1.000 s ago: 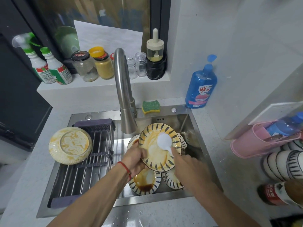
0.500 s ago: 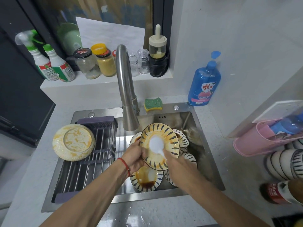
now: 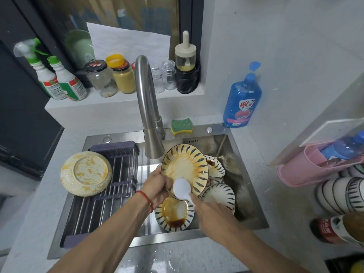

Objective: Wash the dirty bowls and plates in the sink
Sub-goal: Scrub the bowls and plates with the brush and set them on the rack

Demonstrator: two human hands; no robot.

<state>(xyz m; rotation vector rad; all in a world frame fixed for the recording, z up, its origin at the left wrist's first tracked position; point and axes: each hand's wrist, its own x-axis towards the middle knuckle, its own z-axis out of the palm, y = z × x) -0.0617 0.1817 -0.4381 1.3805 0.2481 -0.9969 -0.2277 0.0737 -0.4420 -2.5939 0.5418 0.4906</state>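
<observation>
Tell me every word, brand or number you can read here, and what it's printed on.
Nothing reads clearly.
Blue soap bottle: red-and-white label, characters blurred.
Two green-capped spray bottles: small print, too small.
Black jar lid: red mark, unreadable.
Sink back wall: tiny dark mark, unreadable.
Red-labelled bottle: white characters, blurred.

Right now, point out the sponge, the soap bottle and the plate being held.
sponge [image 3: 181, 125], head view, green top face.
soap bottle [image 3: 241, 99], head view, blue body above the label.
held plate [image 3: 184, 164], head view, stained centre.
</observation>
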